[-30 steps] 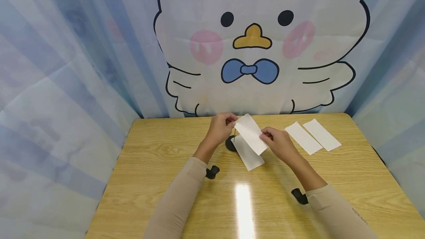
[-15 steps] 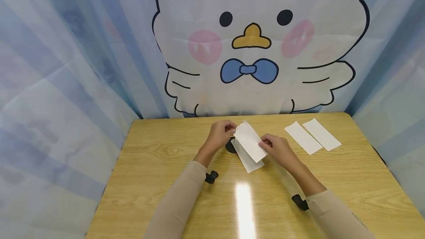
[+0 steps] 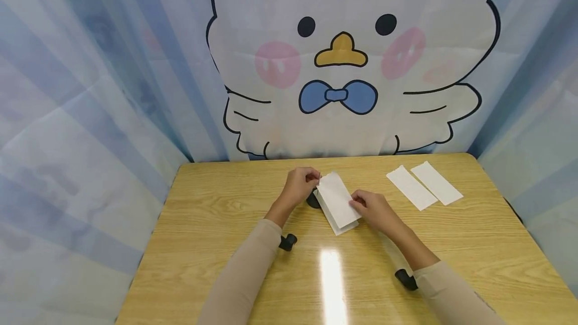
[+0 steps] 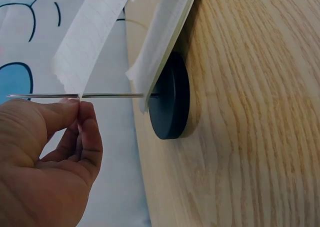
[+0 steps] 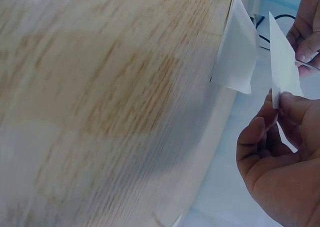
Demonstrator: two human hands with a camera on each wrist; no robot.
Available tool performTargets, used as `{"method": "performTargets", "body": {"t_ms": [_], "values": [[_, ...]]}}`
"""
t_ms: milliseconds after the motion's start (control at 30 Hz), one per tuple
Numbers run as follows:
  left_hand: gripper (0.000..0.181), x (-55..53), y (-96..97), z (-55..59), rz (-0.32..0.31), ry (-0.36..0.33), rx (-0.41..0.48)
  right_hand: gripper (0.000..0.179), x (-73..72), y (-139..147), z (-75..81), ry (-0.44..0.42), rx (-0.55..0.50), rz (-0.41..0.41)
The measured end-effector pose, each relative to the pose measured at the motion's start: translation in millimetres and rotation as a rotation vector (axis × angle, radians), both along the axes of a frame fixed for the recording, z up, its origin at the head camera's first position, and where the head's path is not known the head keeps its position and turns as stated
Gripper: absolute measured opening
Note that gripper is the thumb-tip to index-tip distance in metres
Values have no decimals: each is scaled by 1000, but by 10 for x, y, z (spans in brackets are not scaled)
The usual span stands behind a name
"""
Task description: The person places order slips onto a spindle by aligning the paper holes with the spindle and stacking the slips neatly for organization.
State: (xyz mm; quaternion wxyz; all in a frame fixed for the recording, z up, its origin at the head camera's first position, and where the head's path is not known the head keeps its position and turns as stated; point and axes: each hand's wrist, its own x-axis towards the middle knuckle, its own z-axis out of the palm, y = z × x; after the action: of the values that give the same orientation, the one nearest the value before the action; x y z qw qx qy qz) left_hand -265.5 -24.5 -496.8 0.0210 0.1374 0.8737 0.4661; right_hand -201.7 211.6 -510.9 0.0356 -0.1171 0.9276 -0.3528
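Note:
My left hand [image 3: 298, 185] pinches the corner of a white paper slip [image 3: 337, 199] beside a thin metal spike. My right hand [image 3: 374, 209] pinches the slip's right edge. In the left wrist view, the receipt spike [image 4: 115, 95] rises from a round black base [image 4: 175, 102], and its rod shows on both sides of the held slip, passing through it near my fingertips. A second slip [image 4: 162, 37] sits lower on the rod, close to the base. The right wrist view shows the lower slip [image 5: 237, 52] apart from the held one.
Two more white slips [image 3: 412, 187] [image 3: 437, 183] lie side by side at the back right of the wooden table [image 3: 217, 214]. A curtain with a cartoon bird [image 3: 338, 129] hangs behind the table's back edge. Black wrist mounts [image 3: 287, 242] show by both forearms.
Both hands have moved down with the held slip, bringing it nearer to the lower slip and the base. The two slips at the back right have stayed put.

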Motion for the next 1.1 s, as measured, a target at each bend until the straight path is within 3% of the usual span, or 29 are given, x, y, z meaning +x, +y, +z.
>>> {"method": "performTargets", "body": {"t_ms": [533,900,1100], "values": [[8,2,-9,-149,-25,-27,-84,11,-5,-14,-140,8,29,3],[6,-21,-12,-283,-46,38,-139,12,-6,-22,-170,-16,51,10],[5,-5,-10,-330,-43,34,-160,12,-6,-19,-190,-25,65,16]]}}
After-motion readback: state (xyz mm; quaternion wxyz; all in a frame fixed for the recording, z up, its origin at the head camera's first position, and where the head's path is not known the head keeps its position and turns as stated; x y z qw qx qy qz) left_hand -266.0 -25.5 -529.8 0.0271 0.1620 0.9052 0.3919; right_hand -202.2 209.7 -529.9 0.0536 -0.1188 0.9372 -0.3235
